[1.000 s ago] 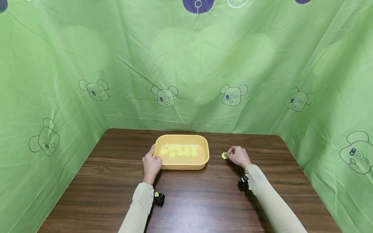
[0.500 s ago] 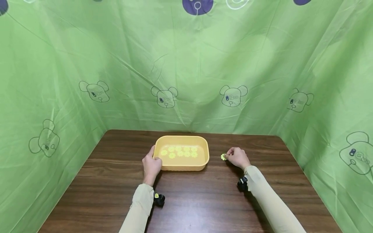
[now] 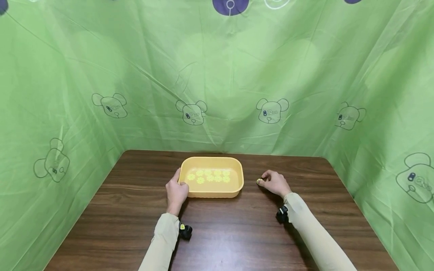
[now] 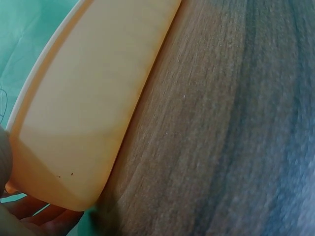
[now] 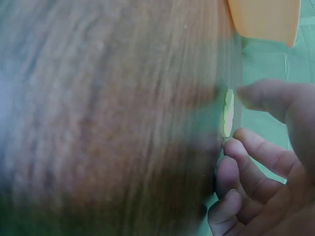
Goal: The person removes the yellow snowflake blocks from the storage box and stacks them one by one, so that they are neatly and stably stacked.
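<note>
A yellow rectangular plastic tray (image 3: 210, 194) stands towards the back of the table. Several small pale-yellow flower-shaped pieces (image 3: 200, 180) lie on its floor. At the tray's left front corner my left hand (image 3: 177, 192) grips the side, thumb over the rim; in the left wrist view its fingers (image 4: 44, 219) reach under the corner. To the right of the tray my right hand (image 3: 276, 183) pinches a small yellow flower-shaped piece (image 3: 259, 181) at its edges, low by the tabletop. The right wrist view shows that flower-shaped piece (image 5: 228, 113) nearly edge-on between thumb and fingers.
The dark wood-grain table (image 3: 217, 233) runs back to a green curtain (image 3: 230, 135) printed with bear heads, which also hangs on both sides. A small black camera (image 3: 185, 231) is worn on the left wrist, another black camera (image 3: 282, 213) on the right.
The flower-shaped piece by my right hand has shifted slightly left and now shows less of its face, with the fingertips drawn around it. My left hand and the tray stay put.
</note>
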Demonstrator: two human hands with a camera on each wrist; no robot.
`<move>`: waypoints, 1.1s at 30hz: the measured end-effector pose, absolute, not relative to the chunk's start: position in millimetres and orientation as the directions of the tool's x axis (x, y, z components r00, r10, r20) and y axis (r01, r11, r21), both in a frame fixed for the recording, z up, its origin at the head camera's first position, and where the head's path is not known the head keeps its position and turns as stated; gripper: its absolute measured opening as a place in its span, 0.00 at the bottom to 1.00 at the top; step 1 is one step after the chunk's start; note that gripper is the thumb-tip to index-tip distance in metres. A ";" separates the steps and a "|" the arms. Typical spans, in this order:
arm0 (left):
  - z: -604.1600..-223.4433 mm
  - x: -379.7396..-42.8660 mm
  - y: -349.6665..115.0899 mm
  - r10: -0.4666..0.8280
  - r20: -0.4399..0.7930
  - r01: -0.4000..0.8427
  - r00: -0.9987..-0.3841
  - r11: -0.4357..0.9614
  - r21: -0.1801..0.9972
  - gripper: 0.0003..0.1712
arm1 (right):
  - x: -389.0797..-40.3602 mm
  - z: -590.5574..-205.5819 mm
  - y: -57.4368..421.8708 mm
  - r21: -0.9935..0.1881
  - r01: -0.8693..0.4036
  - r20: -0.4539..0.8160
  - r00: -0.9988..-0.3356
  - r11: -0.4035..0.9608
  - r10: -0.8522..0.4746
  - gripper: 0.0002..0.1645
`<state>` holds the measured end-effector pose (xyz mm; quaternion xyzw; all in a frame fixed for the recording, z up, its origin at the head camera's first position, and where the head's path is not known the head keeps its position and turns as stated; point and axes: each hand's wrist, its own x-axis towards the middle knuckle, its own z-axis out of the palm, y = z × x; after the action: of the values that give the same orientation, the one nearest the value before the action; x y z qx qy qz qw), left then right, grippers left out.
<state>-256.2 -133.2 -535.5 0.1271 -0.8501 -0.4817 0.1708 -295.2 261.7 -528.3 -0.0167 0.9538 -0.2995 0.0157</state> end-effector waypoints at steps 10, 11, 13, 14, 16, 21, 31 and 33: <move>-534.1 -254.8 -134.2 -0.361 0.144 -0.054 -0.921 0.485 0.873 0.38 | -294.4 -527.8 259.4 -0.545 -0.017 -0.042 -0.998 0.838 -0.048 0.17; -533.9 -254.4 -134.5 -0.360 0.140 -0.055 -0.922 0.482 0.874 0.38 | -294.1 -528.0 259.3 -0.538 -0.022 -0.041 -0.998 0.842 -0.052 0.17; -533.5 -253.8 -134.7 -0.358 0.137 -0.056 -0.924 0.479 0.876 0.38 | -292.7 -527.4 258.4 -0.518 -0.033 -0.033 -0.998 0.854 -0.059 0.16; -533.6 -253.9 -134.7 -0.357 0.136 -0.056 -0.924 0.478 0.877 0.38 | -292.0 -526.5 257.7 -0.504 -0.042 -0.028 -0.998 0.863 -0.064 0.16; -533.4 -254.2 -134.7 -0.359 0.139 -0.054 -0.923 0.478 0.877 0.38 | -290.8 -525.4 256.1 -0.463 -0.061 -0.015 -0.997 0.884 -0.076 0.16; -533.4 -255.7 -133.8 -0.360 0.138 -0.053 -0.922 0.474 0.879 0.38 | -289.1 -523.6 251.2 -0.371 -0.091 0.007 -0.995 0.924 -0.095 0.16; -533.6 -254.6 -133.8 -0.370 0.152 -0.050 -0.917 0.482 0.875 0.38 | -284.1 -522.2 243.4 -0.273 -0.119 0.048 -0.993 0.955 -0.110 0.17; -533.6 -255.0 -134.2 -0.371 0.158 -0.046 -0.915 0.484 0.874 0.38 | -284.7 -521.6 241.1 -0.256 -0.130 0.070 -0.991 0.958 -0.116 0.16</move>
<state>-255.0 -134.2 -533.6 0.1233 -0.8454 -0.4928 0.1651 -284.7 241.1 -521.6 -0.0623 0.9890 -0.1314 -0.0272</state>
